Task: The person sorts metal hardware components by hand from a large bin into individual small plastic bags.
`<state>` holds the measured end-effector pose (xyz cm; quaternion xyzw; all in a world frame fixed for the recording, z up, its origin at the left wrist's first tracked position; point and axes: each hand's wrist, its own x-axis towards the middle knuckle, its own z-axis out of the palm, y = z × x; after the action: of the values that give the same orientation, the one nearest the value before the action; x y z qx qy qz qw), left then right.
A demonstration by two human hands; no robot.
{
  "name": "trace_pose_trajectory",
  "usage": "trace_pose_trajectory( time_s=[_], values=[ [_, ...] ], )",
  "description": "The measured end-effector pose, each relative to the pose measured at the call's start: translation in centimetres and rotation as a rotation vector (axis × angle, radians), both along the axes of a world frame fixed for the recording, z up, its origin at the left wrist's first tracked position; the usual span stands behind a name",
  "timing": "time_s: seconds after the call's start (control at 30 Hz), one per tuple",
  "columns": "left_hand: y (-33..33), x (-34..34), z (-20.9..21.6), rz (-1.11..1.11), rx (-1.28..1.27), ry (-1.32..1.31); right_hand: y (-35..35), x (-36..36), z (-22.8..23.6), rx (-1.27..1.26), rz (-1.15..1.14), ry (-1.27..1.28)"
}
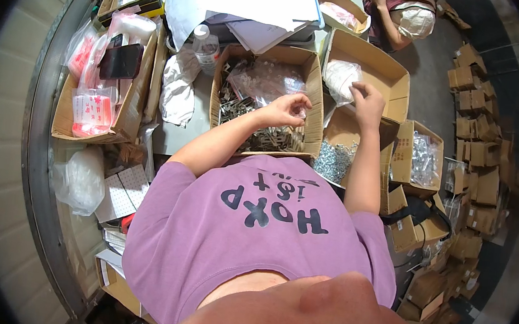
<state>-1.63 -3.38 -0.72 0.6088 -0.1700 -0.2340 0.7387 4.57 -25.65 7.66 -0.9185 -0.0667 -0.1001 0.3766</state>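
Observation:
My left hand (285, 110) is curled, fingertips and thumb drawn together, above a cardboard box (315, 120) of small metal parts. Whatever those fingers hold is too small to make out. Beneath and beyond it, a clear plastic bag (261, 81) lies on brown-grey metal clips (277, 140). To the right, my right hand (368, 104) pinches the edge of a white plastic bag (342, 79), which rests by the near left corner of an open cardboard box (385, 74). Under my right forearm, small silvery screws (334, 160) fill another box.
On the left stands a box (130, 112) of bagged red-and-white items with a black phone (121, 61) on top. A plastic bottle (205, 49) and white cloth (179, 88) adjoin the middle box. Papers (244, 1) lie at the back. Another person (404, 20) is far right.

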Motion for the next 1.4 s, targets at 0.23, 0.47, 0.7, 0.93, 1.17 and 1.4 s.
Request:
trace_pose_trajectory(
  time_s=[0.23,0.47,0.7,0.93,1.17,1.4],
  values=[
    [-0.4,-0.6,0.7,-0.004,-0.110,0.045,4.3,-5.3,1.7,0.155,0.552,0.116],
    [-0.3,-1.0,1.6,-0.025,-0.109,0.083,4.0,-6.3,-0.4,-0.198,0.612,-0.203],
    [-0.6,-0.8,1.0,0.204,0.065,-0.066,2.6,-5.9,-1.6,0.088,0.475,0.111],
    [-0.8,-0.7,0.7,0.285,0.164,-0.209,3.2,-6.6,-3.0,0.257,0.300,0.220],
    [-0.5,-1.2,1.8,0.194,0.093,-0.207,2.2,-6.8,-3.0,0.454,0.502,0.511],
    [-0.5,-0.6,1.5,0.286,-0.062,-0.095,0.3,-7.4,-1.5,0.474,0.413,0.520]
  ],
)
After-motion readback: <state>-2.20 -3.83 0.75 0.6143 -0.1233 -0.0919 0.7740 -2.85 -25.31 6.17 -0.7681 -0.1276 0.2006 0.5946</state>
